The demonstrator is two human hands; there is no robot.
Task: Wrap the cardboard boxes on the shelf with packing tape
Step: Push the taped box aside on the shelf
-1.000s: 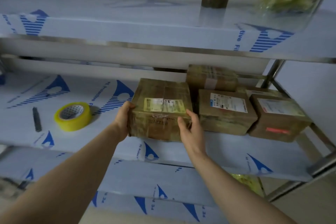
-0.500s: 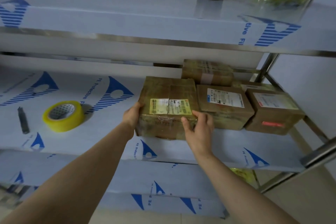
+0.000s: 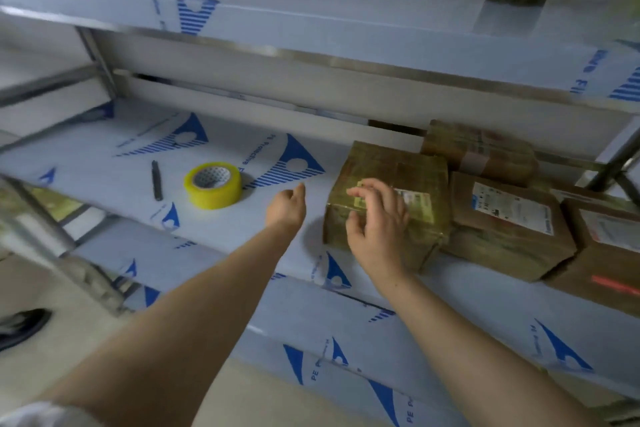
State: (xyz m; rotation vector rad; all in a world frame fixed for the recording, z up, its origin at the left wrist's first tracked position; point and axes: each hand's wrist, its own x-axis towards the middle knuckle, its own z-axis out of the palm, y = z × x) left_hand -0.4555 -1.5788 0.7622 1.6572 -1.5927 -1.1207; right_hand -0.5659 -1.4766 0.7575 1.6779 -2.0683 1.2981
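Now the tape-slick cardboard box [image 3: 391,163] sits on the shelf [image 3: 242,232] against neighbouring boxes [image 3: 498,218], right hand [image 3: 379,218] over its top with fingers [image 3: 367,185] loosely spread, left hand [image 3: 285,210] slack and empty near the tape roll [image 3: 213,184]; it looks stiff, probably light, best gripped by opposite sides.

At least four cardboard boxes [image 3: 394,163] [image 3: 479,149] [image 3: 502,246] [image 3: 613,260], one tape roll [image 3: 214,197], one pen [image 3: 157,180], two hands [image 3: 285,210] [image 3: 379,224]

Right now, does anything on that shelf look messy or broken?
Nothing is spilled or broken. The front taped box looks crinkly in its yellowish wrap and sits turned askew to the shelf edge, right beside the next box.
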